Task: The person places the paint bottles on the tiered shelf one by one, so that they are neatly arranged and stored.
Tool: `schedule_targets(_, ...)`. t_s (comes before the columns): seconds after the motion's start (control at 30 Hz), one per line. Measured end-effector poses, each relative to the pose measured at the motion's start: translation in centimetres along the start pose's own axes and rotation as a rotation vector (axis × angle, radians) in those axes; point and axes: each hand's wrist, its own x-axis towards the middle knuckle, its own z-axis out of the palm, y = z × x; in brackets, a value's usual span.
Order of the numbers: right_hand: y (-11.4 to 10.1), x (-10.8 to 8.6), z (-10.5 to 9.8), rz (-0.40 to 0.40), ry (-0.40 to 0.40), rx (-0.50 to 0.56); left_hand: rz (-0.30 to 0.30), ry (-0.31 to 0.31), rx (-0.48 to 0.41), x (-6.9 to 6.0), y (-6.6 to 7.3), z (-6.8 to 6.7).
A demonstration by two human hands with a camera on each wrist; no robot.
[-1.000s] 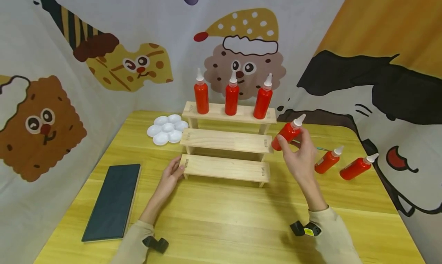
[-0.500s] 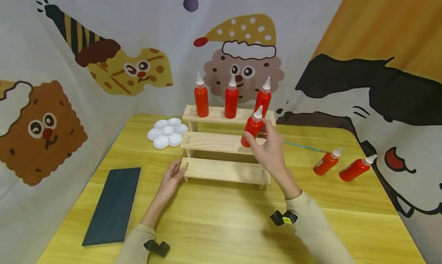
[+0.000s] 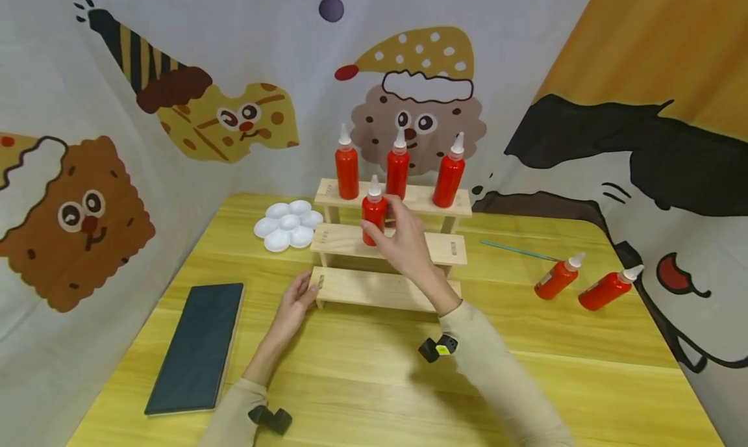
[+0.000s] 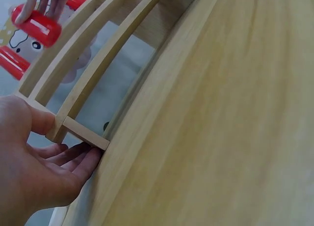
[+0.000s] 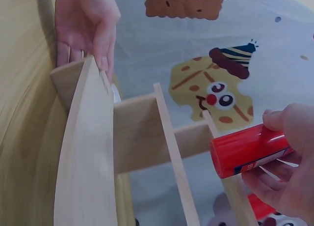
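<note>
From where I'm standing, the person's right hand (image 3: 404, 239) is holding a red bottle (image 3: 374, 213) near the middle of the frame, over the middle step of a wooden shelf (image 3: 350, 284). The thumb is pressing one side and the fingers are curling round the other, parted only as wide as the body. The bottle is standing nearly upright, its white nozzle (image 3: 374, 186) pointing up, and in the right wrist view a gap seems to be showing between its base and the step.

The left hand (image 3: 297, 296) is pinching the near left end of the lowest step, thumb on the board and fingers by the leg, probably steadying it.

By my judgement the bottle is behaving like a small plastic squeeze bottle: fairly light, weighted by what looks like red paint, and unlikely to break. Its glossy sides are probably slippery and giving a little, so a light hold round the body is making better sense than a hard squeeze. (I'd be leaving that thin nozzle alone; it's offering little to hold and looks easier to bend.) The shelf is looking stiff but light, easily nudged.

Three more bottles (image 3: 448, 177) are standing along the top step, and two spare bottles (image 3: 556, 280) are waiting on the table (image 3: 362, 382) at the right of the frame, beside a thin brush (image 3: 520, 251).
</note>
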Motion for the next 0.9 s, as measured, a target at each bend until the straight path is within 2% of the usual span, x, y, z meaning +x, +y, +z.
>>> schedule_targets(0.23, 0.0, 1.1, 3.0, 0.010, -0.057, 0.006, 0.004, -0.008, -0.002, 0.1, -0.1, 0.0)
schedule_targets(0.43, 0.2, 1.8, 4.9, 0.034, -0.075, 0.004, 0.005, -0.008, 0.002, 0.0, 0.0, 0.0)
schedule_targets(0.67, 0.8, 1.7, 5.8, 0.061, -0.107, 0.002, -0.001, -0.002, 0.006, -0.2, 0.0, 0.1)
schedule_targets(0.9, 0.6, 1.4, 5.8, 0.057, -0.115, -0.025, 0.008, 0.004, 0.011, -0.1, 0.0, 0.1)
